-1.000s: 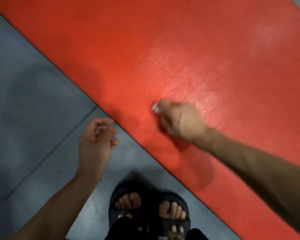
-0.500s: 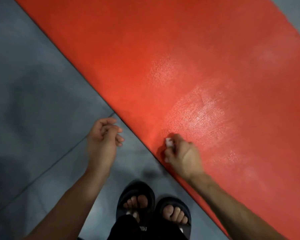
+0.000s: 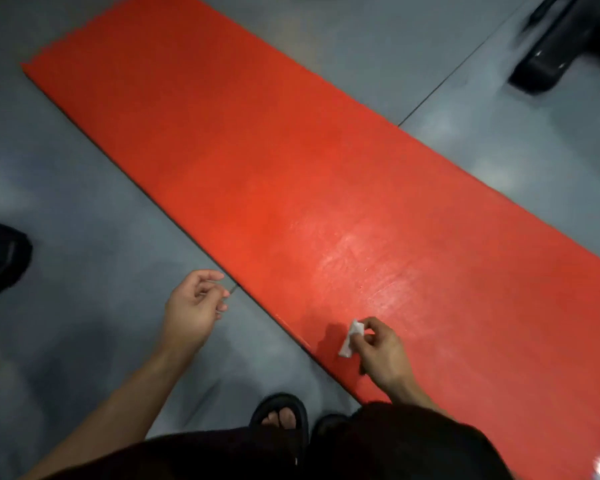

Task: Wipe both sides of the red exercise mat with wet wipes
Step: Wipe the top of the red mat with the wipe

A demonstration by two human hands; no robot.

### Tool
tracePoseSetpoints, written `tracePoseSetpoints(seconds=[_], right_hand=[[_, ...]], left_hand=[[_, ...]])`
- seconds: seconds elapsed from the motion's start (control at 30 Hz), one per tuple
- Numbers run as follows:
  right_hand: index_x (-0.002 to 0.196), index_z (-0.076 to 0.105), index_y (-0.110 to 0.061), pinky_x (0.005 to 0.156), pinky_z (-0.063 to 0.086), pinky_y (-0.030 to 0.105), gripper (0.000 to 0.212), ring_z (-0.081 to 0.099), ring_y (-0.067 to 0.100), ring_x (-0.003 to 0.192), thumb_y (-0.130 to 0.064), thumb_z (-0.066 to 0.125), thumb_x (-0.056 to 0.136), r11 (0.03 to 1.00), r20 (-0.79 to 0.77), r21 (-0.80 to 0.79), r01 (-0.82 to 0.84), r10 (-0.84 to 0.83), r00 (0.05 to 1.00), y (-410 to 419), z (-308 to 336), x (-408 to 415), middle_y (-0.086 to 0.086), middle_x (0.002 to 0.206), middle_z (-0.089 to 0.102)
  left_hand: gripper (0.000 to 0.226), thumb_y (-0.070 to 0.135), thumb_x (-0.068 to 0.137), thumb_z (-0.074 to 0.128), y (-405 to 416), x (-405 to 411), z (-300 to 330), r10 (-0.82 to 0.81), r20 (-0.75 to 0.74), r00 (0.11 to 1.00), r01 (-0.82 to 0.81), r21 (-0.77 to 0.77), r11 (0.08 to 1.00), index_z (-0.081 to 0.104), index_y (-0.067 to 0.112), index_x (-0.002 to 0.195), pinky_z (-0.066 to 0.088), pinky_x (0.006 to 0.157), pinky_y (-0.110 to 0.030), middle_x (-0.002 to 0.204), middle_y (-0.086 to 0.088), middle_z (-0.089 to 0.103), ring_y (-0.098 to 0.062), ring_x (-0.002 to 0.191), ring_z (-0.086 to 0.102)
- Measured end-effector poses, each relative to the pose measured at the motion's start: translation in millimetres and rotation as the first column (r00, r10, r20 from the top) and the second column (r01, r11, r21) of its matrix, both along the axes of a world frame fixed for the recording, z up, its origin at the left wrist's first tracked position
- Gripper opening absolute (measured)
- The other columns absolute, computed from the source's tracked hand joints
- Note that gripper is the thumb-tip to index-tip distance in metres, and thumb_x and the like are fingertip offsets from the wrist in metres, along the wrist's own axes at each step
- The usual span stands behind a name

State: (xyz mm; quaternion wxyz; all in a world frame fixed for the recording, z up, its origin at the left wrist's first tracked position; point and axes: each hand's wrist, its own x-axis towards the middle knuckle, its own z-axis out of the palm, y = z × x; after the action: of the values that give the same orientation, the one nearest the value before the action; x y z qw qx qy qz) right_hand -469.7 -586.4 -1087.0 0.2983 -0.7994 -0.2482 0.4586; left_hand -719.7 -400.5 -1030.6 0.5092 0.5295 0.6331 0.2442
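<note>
Red exercise mat (image 3: pixel 291 174) flat on grey floor (image 3: pixel 84 209), running diagonally from far left to near right. Far end notched along its short edge, near the upper left of the head view. Paler, glossy streaks across the near middle of the mat's surface, just beyond the right hand.

Right hand (image 3: pixel 378 351) over the mat's near long edge, fingers curled, pinching a small crumpled white wet wipe (image 3: pixel 350 337) between thumb and fingertips. Wipe hanging down from the pinch, with a dark shadow on the mat just left of it; cannot tell whether its lower end touches the surface.

Left hand (image 3: pixel 194 306) over bare floor, just left of the mat's edge, palm turned inward, fingers loosely curled and holding nothing.

Near edge of view: black shorts (image 3: pixel 395 448) and a black sandal (image 3: pixel 279 415) with toes showing, standing on the floor close beside the mat's near edge; a second sandal partly hidden to its right.

Far right: blurred black equipment base (image 3: pixel 551 46) on the floor, well apart from the mat. Left edge: a dark, rounded object (image 3: pixel 0 258), too blurred to identify. Thin dark floor seam (image 3: pixel 440 88) running from the mat's far long edge toward the upper right.
</note>
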Motion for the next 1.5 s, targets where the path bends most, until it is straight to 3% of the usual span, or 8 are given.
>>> tracePoseSetpoints(seconds=[0.23,0.43,0.53,0.67,0.83,1.03,1.3,1.5], right_hand=[[0.082,0.064,-0.02,0.056,0.043,0.028,0.019,0.053,0.003,0.056,-0.026,0.062,0.099,0.985,0.067,0.108,0.135,-0.142,0.988,-23,45,-1,-0.01,0.066,0.064],[0.088,0.067,-0.025,0.058,0.048,0.026,0.02,0.06,0.017,0.067,-0.013,0.055,0.098,0.973,-0.038,0.153,0.175,-0.171,0.985,-8,87,-14,-0.002,0.071,0.066],[0.095,0.07,-0.032,0.069,0.059,0.045,0.021,0.072,0.03,0.08,-0.016,0.056,0.093,0.955,-0.179,0.104,0.279,-0.258,0.949,12,95,-14,0.009,0.089,0.076],[0.113,0.064,-0.017,0.063,0.056,0.034,0.016,0.072,0.027,0.088,-0.013,0.065,0.097,0.918,-0.377,0.076,0.39,-0.335,0.863,34,109,-20,0.015,0.108,0.074],[0.111,0.068,-0.014,0.068,0.055,0.032,0.02,0.071,0.021,0.085,-0.006,0.07,0.093,0.936,-0.424,0.124,0.329,-0.25,0.871,58,120,-41,0.011,0.102,0.076],[0.105,0.061,-0.013,0.048,0.046,0.03,0.011,0.055,0.02,0.052,-0.006,0.063,0.097,0.961,-0.346,0.137,0.242,-0.183,0.92,72,93,-51,0.01,0.068,0.063],[0.113,0.073,-0.005,0.063,0.049,0.032,0.025,0.056,0.024,0.071,0.002,0.054,0.098,0.986,-0.346,0.097,0.135,-0.094,0.934,103,27,-50,0.014,0.081,0.063],[0.109,0.078,-0.016,0.072,0.058,0.036,0.046,0.072,0.016,0.088,-0.046,0.043,0.105,0.998,-0.281,-0.047,-0.048,0.033,0.959,115,-9,-52,0.001,0.1,0.078]], left_hand=[[0.031,-0.007,0.098,0.049,-1,-22,65,-0.071,-0.047,0.996,0.073,0.053,0.996,0.063,0.02,0.102,0.048,0.059,-0.023,0.084,-0.004,0.069,-0.008,0.059,0.061],[0.027,-0.004,0.1,0.053,21,-61,109,-0.039,-0.023,0.999,0.042,0.114,0.993,0.063,0.022,0.1,0.051,0.06,-0.022,0.089,-0.007,0.069,-0.019,0.068,0.061],[0.025,-0.002,0.101,0.052,37,-83,121,-0.023,-0.03,0.999,0.027,0.139,0.99,0.062,0.021,0.101,0.049,0.066,-0.029,0.091,-0.007,0.069,-0.019,0.07,0.062],[0.027,0.0,0.1,0.053,47,-100,117,-0.039,-0.035,0.999,0.043,0.122,0.992,0.062,0.025,0.1,0.049,0.068,-0.029,0.09,-0.005,0.07,-0.018,0.072,0.063],[0.026,0.002,0.101,0.054,50,-115,103,-0.08,-0.009,0.997,0.081,0.066,0.995,0.062,0.026,0.103,0.051,0.071,-0.03,0.089,-0.004,0.073,-0.018,0.072,0.065],[0.028,0.003,0.1,0.055,61,-110,75,-0.203,-0.038,0.979,0.203,0.014,0.979,0.063,0.029,0.103,0.051,0.071,-0.031,0.078,0.013,0.074,-0.009,0.067,0.067],[0.024,0.008,0.1,0.059,91,-81,21,-0.387,-0.054,0.92,0.383,-0.072,0.921,0.065,0.028,0.11,0.057,0.07,-0.029,0.093,-0.002,0.075,-0.009,0.072,0.072],[0.019,0.015,0.098,0.06,111,-48,-27,-0.644,-0.154,0.75,0.631,-0.129,0.765,0.067,0.028,0.11,0.053,0.07,-0.022,0.091,0.007,0.073,-0.006,0.077,0.07]])
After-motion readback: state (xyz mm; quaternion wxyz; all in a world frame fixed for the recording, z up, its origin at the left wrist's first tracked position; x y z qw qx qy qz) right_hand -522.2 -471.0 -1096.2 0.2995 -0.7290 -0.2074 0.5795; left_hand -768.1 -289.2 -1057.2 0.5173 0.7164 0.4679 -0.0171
